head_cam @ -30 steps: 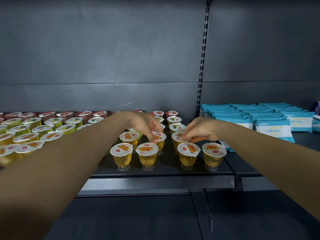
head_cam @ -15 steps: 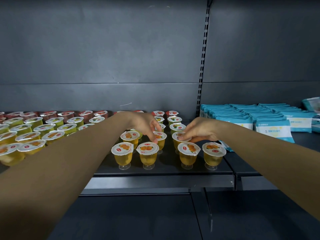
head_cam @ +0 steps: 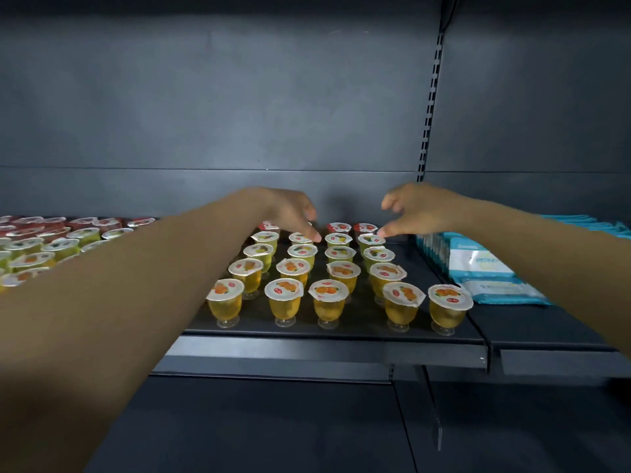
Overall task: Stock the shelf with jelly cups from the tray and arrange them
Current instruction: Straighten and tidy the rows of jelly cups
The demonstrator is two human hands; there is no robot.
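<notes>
Rows of jelly cups stand on the dark shelf (head_cam: pixel 341 349): orange-lidded yellow cups (head_cam: pixel 284 302) in front, green-yellow ones (head_cam: pixel 340 254) behind, red ones (head_cam: pixel 364 228) at the back. My left hand (head_cam: pixel 290 213) reaches over the rear rows, a fingertip touching the lid of a back cup (head_cam: pixel 300 238). My right hand (head_cam: pixel 416 209) hovers opposite, its thumb tip at the lid of another back cup (head_cam: pixel 370 240). The fingers of both hands are spread and hold nothing. No tray is in view.
More jelly cups (head_cam: pixel 44 247) fill the shelf's left side behind my left forearm. Blue and white packets (head_cam: pixel 485 268) lie stacked on the adjoining shelf at right. A slotted upright (head_cam: pixel 431 97) divides the grey back panels. A lower shelf (head_cam: pixel 273 425) lies below.
Both hands have left the middle-row cups and moved back and up to the rear rows. The view has come closer to the shelf, and the front row now shows five cups.
</notes>
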